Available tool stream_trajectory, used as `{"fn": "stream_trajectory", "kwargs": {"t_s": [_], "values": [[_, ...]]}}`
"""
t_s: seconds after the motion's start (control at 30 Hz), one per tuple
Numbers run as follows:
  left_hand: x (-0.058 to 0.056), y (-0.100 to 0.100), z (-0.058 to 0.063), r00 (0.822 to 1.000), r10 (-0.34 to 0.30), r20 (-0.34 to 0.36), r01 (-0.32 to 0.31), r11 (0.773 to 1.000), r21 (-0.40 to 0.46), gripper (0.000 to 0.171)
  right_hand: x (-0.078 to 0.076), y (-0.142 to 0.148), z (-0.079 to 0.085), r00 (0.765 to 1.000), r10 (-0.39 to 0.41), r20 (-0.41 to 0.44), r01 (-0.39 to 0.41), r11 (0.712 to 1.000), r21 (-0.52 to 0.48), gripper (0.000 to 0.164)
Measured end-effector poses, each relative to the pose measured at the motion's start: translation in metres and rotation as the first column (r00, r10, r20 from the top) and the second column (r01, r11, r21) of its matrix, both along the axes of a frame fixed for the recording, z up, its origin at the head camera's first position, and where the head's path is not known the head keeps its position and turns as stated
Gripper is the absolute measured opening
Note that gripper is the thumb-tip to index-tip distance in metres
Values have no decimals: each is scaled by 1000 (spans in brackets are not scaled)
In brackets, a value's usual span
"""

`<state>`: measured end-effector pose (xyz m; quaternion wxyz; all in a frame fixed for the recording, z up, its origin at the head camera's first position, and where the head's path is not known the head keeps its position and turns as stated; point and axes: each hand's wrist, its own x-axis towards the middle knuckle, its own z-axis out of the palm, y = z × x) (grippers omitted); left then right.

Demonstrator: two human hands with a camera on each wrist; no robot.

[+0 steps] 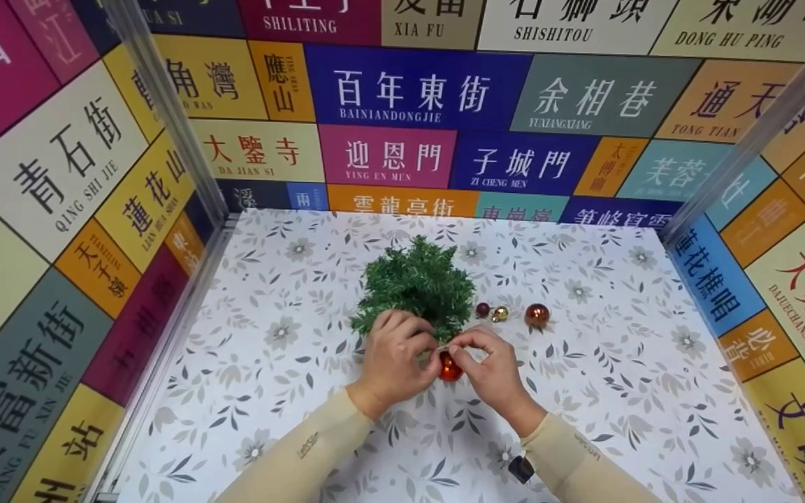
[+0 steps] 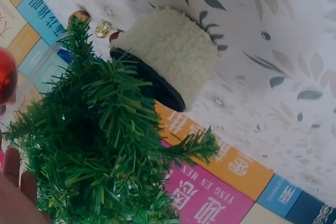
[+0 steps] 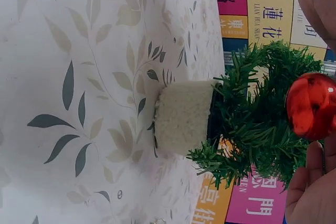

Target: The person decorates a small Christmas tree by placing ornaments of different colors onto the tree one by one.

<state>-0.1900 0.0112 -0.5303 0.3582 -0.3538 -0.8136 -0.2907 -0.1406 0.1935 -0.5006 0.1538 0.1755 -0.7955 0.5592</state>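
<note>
A small artificial Christmas tree [image 1: 413, 276] with green tinsel-like needles stands in front of me. Its round base is wrapped in cream fleece [image 3: 182, 116] in the right wrist view. Between my hands, on the near side of the tree, hangs a shiny red Christmas bauble [image 1: 451, 366]. My right hand [image 1: 492, 360] pinches at the top of it with thumb and forefinger. From the other side, my left hand [image 1: 397, 353] has its thumb and curled forefinger at the same spot, close against the branches. The fingertips hide the bauble's hanging loop.
Right of the tree lie a small dark red bauble [image 1: 483, 309], a small gold bauble [image 1: 499, 314] and a larger copper bauble [image 1: 537, 316]. A small black object [image 1: 520, 469] sits beside my right forearm. Panels with printed signs [image 1: 416, 87] wall the flower-patterned table [image 1: 291, 391].
</note>
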Motion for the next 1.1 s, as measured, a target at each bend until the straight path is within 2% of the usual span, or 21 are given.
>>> {"fn": "stream_trajectory", "kwargs": {"t_s": [0.27, 0.47, 0.6, 0.73, 0.9, 1.1], "values": [[-2, 1, 3, 1000, 26, 15, -25, 998, -51, 10, -6, -1, -3, 1000, -15, -21, 15, 1000, 6, 7], [-2, 4, 5, 1000, -8, -23, 7, 998, -58, 13, -8, 2, -7, 996, 15, -89, -14, 1000, 17, 12], [-2, 4, 7, 998, -3, -65, 1, 999, -32, 12, -9, 1, -8, 991, 50, -123, -46, 998, 40, 16], [-2, 3, 6, 996, 25, -89, -24, 1000, 10, 11, -10, 1, -9, 990, 61, -124, -57, 998, 41, 14], [-2, 5, 5, 998, 54, -34, -53, 998, 23, 11, -11, 1, -8, 996, 41, -80, -40, 999, 17, 12], [-3, 8, 4, 994, 97, 56, -98, 995, 25, 11, -15, 1, -7, 999, -15, -51, 17, 999, 48, 10]]}}
